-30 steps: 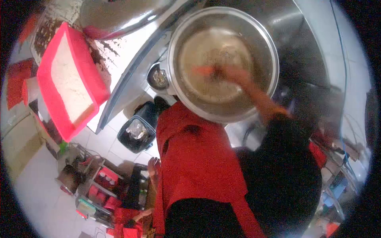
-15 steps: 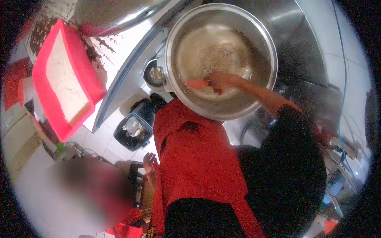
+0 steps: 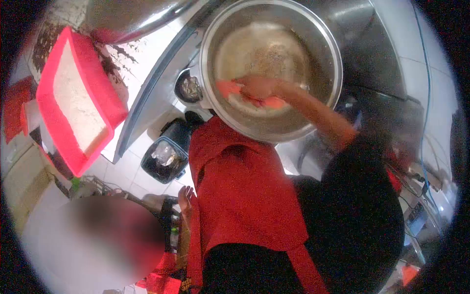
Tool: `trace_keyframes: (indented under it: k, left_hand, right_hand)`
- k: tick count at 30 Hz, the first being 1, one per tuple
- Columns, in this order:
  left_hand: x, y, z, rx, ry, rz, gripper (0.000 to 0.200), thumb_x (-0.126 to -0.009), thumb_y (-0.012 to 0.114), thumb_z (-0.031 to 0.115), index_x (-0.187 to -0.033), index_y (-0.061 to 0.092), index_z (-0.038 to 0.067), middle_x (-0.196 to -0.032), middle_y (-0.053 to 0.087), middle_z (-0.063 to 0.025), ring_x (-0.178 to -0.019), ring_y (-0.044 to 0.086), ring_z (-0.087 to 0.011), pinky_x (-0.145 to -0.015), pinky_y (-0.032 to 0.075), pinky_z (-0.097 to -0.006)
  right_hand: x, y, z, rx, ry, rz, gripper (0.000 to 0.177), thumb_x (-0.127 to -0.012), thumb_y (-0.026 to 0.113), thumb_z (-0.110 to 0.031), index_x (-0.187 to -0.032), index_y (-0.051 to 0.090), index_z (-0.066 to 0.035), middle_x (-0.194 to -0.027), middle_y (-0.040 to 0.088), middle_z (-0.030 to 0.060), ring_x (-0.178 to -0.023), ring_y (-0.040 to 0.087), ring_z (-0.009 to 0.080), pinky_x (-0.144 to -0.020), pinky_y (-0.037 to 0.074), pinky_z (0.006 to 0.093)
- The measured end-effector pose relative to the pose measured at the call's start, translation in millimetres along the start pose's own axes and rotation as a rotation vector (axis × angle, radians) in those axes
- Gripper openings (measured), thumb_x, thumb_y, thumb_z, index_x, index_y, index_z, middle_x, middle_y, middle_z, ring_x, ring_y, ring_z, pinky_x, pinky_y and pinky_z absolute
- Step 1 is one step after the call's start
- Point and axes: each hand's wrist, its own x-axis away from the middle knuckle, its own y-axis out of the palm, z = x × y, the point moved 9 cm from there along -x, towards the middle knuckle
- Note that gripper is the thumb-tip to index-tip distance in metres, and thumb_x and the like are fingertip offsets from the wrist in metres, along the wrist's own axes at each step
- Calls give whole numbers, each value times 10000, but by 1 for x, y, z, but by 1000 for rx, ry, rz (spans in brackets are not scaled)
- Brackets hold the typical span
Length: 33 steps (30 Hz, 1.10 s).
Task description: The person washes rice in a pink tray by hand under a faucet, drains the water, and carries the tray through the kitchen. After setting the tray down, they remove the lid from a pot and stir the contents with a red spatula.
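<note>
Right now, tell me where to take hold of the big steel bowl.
Grip the steel bowl by its near rim, coming from the red apron side: that edge looks bare, while the right hand holding the orange scraper fills the middle.

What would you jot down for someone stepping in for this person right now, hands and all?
Right hand: shut on an orange scraper, pressed to the near inner wall of the big steel bowl.
Left hand: hangs open beside the red apron, holding nothing.
Around: a red tray of pale powder sits left of the bowl; a lined black bin stands on the floor below.
Done: the bowl's bottom shows only a thin pale film with dark specks.
Left: pale smears lie on the near wall by the scraper.
</note>
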Motion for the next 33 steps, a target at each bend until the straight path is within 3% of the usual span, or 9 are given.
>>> trace_keyframes:
  k: [7,10,13,16,19,20,27,29,33]
  left_hand:
    - [-22,4,-32,597,-366,4,674,-967,635,454,-1447,418,34,-1409,521,-183,-1282,543,-343,-1076,451,-456]
    - [1,16,44,423,-51,-96,589,-992,616,392,-1423,448,27,-1399,526,-178,-1284,542,-331,-1085,441,-440]
    - [-14,-2,-19,502,-263,49,568,-1003,603,373,-1421,456,18,-1388,534,-177,-1279,547,-323,-1088,440,-440]
    - [0,11,34,509,-11,-148,553,-1003,603,347,-1417,457,11,-1369,552,-185,-1273,555,-299,-1036,472,-407]
    - [3,11,59,309,-331,104,575,-994,621,346,-1433,448,17,-1380,548,-187,-1284,549,-311,-1016,479,-403]
    - [-17,-5,9,174,-103,-86,623,-976,647,387,-1442,446,26,-1392,543,-182,-1281,549,-322,-1022,471,-420]
    - [3,-15,60,467,-319,144,767,-943,656,513,-1471,389,25,-1417,515,-179,-1267,550,-344,-1035,467,-437]
    - [7,0,88,336,-124,37,759,-947,652,507,-1467,386,23,-1419,509,-180,-1265,549,-344,-1046,466,-440]
    - [21,10,50,438,-313,161,805,-925,680,523,-1471,375,16,-1418,504,-185,-1263,549,-341,-1053,465,-449]
  right_hand:
    - [20,54,36,-321,288,-290,304,-964,561,-343,-1045,696,-82,-780,672,66,-585,601,173,-477,489,374]
    - [37,15,-25,-334,91,-57,393,-995,544,-443,-1030,697,-83,-764,656,74,-578,591,167,-462,478,364]
    - [22,70,25,51,207,-309,419,-946,493,-176,-1341,562,-56,-819,636,91,-556,613,183,-468,497,346]
    - [1,41,56,-46,236,-243,332,-888,650,-228,-1201,675,-120,-804,680,67,-624,619,204,-540,519,407]
    - [-50,-54,40,487,-124,231,546,-883,557,-121,-1427,519,-152,-997,721,168,-835,702,328,-725,559,472]
    - [-68,-83,44,660,-141,365,592,-881,541,-92,-1466,497,-163,-1053,727,188,-903,716,359,-771,567,485]
    - [-132,-36,106,854,-11,317,459,-896,562,-116,-1349,602,-177,-1101,727,172,-993,704,370,-838,551,497]
    - [-109,-8,122,831,25,208,413,-902,568,-133,-1307,636,-178,-1103,729,166,-1003,702,368,-856,544,502]
    - [-71,-81,171,795,83,183,331,-916,580,-168,-1224,702,-179,-1106,733,154,-1023,697,364,-893,531,512]
